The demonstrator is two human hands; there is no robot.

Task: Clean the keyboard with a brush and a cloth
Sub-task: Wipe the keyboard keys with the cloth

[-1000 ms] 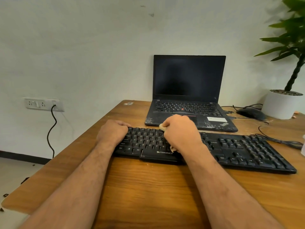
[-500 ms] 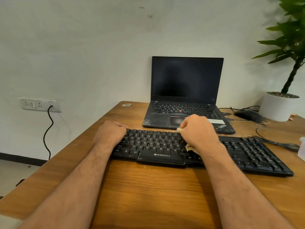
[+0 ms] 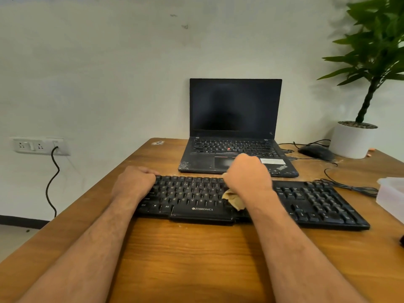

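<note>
Wooden desk [image 3: 196, 259] against a pale wall carries the black keyboard [image 3: 306, 202] across its middle. Wiping looks underway, at about mid-keyboard; no brush is visible. At 3 o'clock of the letter keys, the right hand [image 3: 248, 176] bunches the tan cloth [image 3: 232, 199] onto them; the left hand [image 3: 133, 182], fingers curled, braces the 9 o'clock end.

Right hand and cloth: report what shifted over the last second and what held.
The right hand, gripping the tan cloth, has wiped rightward along the black keyboard, from its left-centre keys to near the middle. Its grip on the cloth is unchanged. The left hand stays curled over the keyboard's left end, and the keyboard has not moved on the desk.
</note>
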